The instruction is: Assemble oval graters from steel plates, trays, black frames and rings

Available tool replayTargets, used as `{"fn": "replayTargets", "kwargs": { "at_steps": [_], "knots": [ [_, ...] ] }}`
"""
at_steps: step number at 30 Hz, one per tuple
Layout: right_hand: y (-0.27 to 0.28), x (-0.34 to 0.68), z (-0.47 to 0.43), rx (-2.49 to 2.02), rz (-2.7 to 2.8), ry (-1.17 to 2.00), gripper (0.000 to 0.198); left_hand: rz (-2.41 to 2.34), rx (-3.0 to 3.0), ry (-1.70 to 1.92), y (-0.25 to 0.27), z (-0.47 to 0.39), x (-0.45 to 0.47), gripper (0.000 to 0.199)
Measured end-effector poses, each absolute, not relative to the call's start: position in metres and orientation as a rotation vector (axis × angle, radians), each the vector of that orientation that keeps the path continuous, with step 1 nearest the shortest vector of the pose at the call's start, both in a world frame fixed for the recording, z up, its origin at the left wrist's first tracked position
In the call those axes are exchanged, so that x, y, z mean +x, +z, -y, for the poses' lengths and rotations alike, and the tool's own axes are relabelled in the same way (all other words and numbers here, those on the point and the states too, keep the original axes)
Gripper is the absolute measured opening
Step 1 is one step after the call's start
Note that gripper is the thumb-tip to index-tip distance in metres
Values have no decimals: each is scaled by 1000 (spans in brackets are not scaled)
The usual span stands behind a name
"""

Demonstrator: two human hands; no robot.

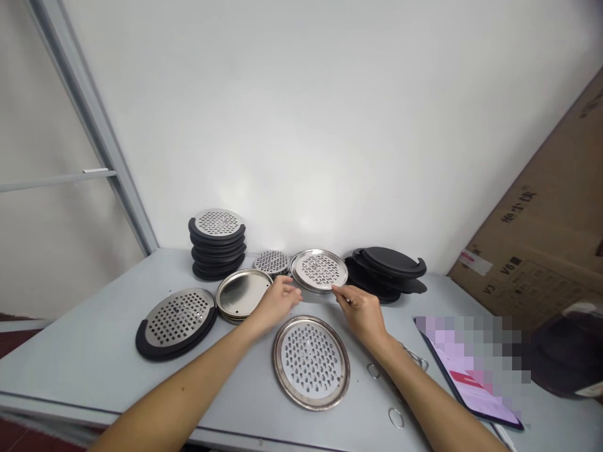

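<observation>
My right hand [360, 309] pinches the near rim of a round metal grater disc [321, 271], which lies at the back of the table. My left hand [281, 297] hovers just left of that disc, its fingers slightly bent and apart with nothing in them. Nearer to me, between my forearms, a grater plate with a raised ring rim [311, 361] lies flat. Beside my left hand is a stack of shiny round metal trays [245, 292]. Behind it sit smaller perforated discs [272, 262], partly hidden.
A stack of black-rimmed graters [217, 245] stands at back left, and another black-rimmed grater [176, 323] lies in front. Black plastic rings and lids [389, 267] are piled at back right. Thin wire rings [396, 417], a tablet [475, 376] and a cardboard box [532, 232] are to the right.
</observation>
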State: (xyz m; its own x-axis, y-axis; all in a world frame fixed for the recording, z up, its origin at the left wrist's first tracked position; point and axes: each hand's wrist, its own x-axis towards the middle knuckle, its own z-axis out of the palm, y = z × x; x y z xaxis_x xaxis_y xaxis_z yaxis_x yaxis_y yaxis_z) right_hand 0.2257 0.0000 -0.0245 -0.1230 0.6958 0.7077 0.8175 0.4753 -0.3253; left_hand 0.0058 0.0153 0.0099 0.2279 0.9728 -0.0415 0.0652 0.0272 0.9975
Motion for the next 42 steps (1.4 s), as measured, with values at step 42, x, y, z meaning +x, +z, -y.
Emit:
{"fn": "replayTargets", "kwargs": {
  "at_steps": [42],
  "knots": [
    [32, 217, 44, -1031, 1229, 800, 29, -865, 1091, 1240, 31, -14, -6, 18]
  ]
}}
